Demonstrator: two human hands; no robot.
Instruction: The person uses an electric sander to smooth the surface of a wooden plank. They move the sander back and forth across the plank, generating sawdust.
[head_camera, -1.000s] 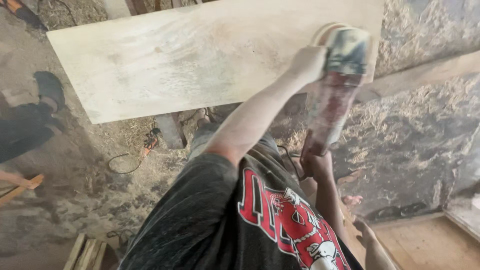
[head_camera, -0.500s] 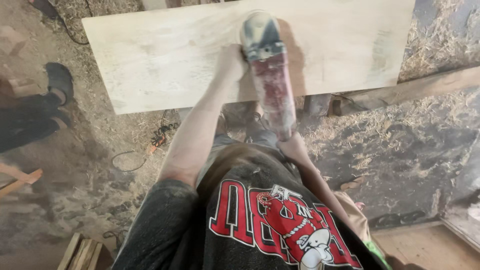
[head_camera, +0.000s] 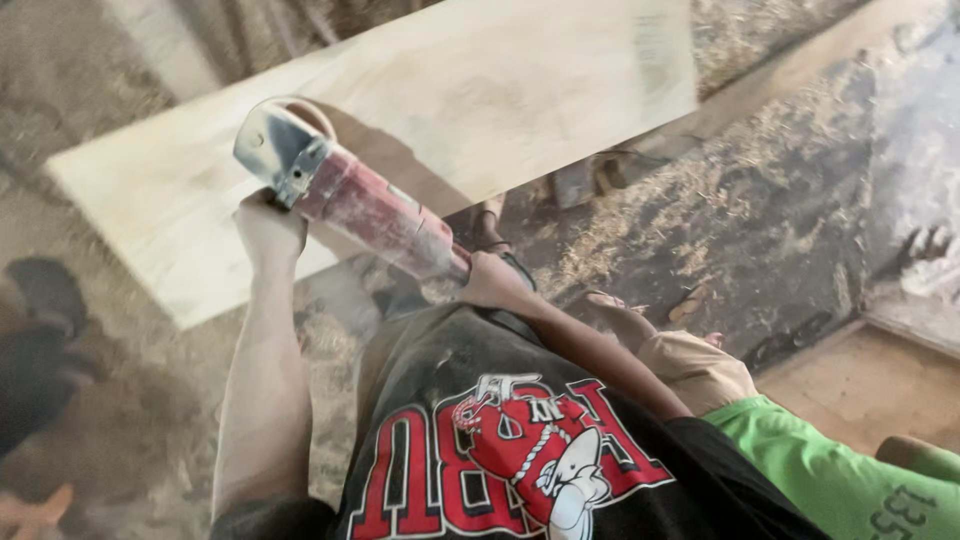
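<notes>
A pale wooden plank (head_camera: 480, 100) lies slanted across the upper part of the view. Both hands hold a red-bodied angle grinder (head_camera: 370, 205), its metal guard (head_camera: 275, 140) resting on the plank's left part. My left hand (head_camera: 268, 228) grips the grinder just under its head, near the plank's front edge. At the tool's rear end, my right hand (head_camera: 490, 285) is closed around the body, close to my black printed shirt (head_camera: 500, 440). The disc itself is hidden under the guard.
Sawdust covers the dirt floor (head_camera: 700, 210) to the right of the plank. A sandalled foot (head_camera: 490, 235) shows below the plank's edge. Another person's green sleeve (head_camera: 830, 470) is at the bottom right, a dark shoe (head_camera: 40, 300) at the far left.
The grinder has swept from the plank's right end toward its left part, with both hands staying on it. The view has tilted, so the plank now lies slanted.
</notes>
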